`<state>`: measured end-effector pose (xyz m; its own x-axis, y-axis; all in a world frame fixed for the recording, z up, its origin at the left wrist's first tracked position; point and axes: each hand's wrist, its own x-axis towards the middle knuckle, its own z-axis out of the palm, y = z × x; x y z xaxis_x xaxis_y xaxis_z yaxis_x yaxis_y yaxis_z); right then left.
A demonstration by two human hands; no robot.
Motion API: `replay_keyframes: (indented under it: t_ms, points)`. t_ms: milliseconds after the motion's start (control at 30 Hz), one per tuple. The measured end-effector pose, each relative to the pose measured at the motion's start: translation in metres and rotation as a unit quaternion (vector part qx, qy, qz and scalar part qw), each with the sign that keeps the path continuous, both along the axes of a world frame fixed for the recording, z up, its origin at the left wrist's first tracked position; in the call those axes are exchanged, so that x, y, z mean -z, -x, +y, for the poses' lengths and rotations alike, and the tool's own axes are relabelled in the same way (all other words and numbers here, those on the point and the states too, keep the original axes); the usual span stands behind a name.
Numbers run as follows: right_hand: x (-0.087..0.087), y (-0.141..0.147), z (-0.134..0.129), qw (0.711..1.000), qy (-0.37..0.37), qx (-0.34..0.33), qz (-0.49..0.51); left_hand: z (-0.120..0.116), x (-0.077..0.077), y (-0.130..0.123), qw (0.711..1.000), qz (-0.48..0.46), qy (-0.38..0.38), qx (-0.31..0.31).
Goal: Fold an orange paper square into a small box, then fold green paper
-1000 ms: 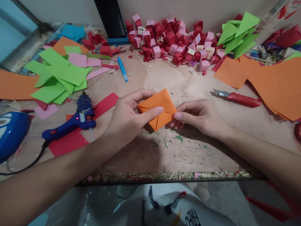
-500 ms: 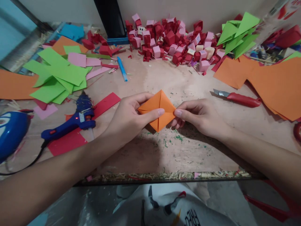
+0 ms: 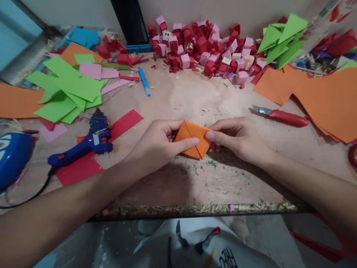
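A small folded square of orange paper (image 3: 192,130) is held just above the wooden table, its creases meeting near the middle. My left hand (image 3: 164,139) pinches it from the left, thumb flat across the front and fingers behind. At the right side of the square, my right hand (image 3: 232,136) grips the edge between thumb and fingers. The fingertips behind the paper are partly hidden.
To the left lie a blue glue gun (image 3: 89,141), red paper strips (image 3: 126,124) and green paper pieces (image 3: 67,87). Small red and pink paper boxes (image 3: 200,46) are heaped at the back. A red-handled utility knife (image 3: 287,116) lies right, beside orange sheets (image 3: 329,100).
The orange paper has turned between my hands, from standing on a corner to a slanted square. My left hand has shifted slightly right and down; my right hand stays nearly in place.
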<state>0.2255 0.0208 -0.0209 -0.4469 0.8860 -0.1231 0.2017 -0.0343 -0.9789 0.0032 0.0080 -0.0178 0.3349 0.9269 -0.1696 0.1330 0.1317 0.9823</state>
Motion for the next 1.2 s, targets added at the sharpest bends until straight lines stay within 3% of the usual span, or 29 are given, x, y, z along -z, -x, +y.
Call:
replay_keyframes:
  t_ms: [200, 500, 733, 900, 1200]
  points:
    - [0.0024, -0.0013, 0.0002, 0.999, 0.008, -0.033, -0.013, -0.0001, -0.0023, 0.0022, 0.997, 0.04, -0.051, -0.03]
    - [0.0018, -0.0008, 0.0003, 1.0, -0.001, -0.009, -0.008, -0.0005, 0.0016, 0.0028, 0.991, 0.065, -0.098, -0.062]
    - [0.0031, -0.0012, 0.0008, 0.999, -0.036, -0.011, -0.005, -0.0019, -0.0034, 0.0021, 0.99, 0.094, -0.091, -0.054]
    - [0.0042, -0.0004, 0.0, 0.998, -0.051, -0.02, -0.014, -0.0023, -0.0065, -0.0003, 0.992, 0.103, -0.068, -0.013]
    - [0.0045, 0.0026, -0.0005, 0.996, -0.076, -0.032, -0.016, -0.003, -0.0023, -0.0012, 0.992, 0.085, -0.097, -0.005]
